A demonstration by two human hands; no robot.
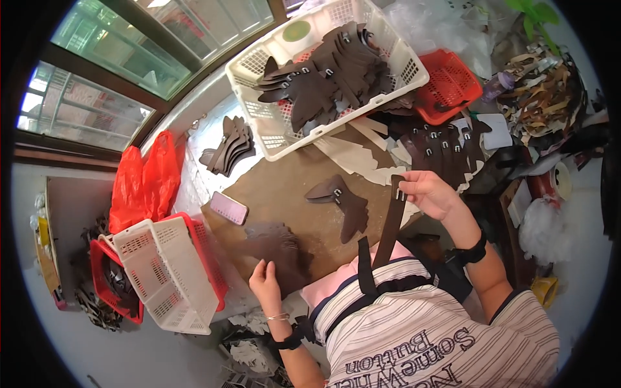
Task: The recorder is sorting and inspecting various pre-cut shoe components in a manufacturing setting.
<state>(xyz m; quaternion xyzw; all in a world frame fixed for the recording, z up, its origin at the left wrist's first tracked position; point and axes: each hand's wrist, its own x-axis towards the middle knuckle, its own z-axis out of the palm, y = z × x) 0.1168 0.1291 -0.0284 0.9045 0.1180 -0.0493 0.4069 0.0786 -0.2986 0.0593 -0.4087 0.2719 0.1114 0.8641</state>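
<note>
In my right hand [428, 195] is the upper end of a long dark brown strap [391, 223]. A small silver buckle shows on it just below my fingertips, and its lower end hangs down toward my lap. My left hand [264, 284] is closed, fingertips drawn together, at the near left edge of a blurred stack of brown cut pieces [278, 249]; whether it pinches something is hidden. Between the hands, a dark brown leather shoe upper [349, 207] with a silver buckle lies on the brown tabletop [272, 187].
A white crate [272, 145] heaped with buckled brown pieces stands at the back. A phone [229, 208] and a small pile of brown pieces [231, 145] lie left. Buckled pieces [443, 152] are stacked right, near a red basket [446, 84]. A white basket [165, 271] stands lower left.
</note>
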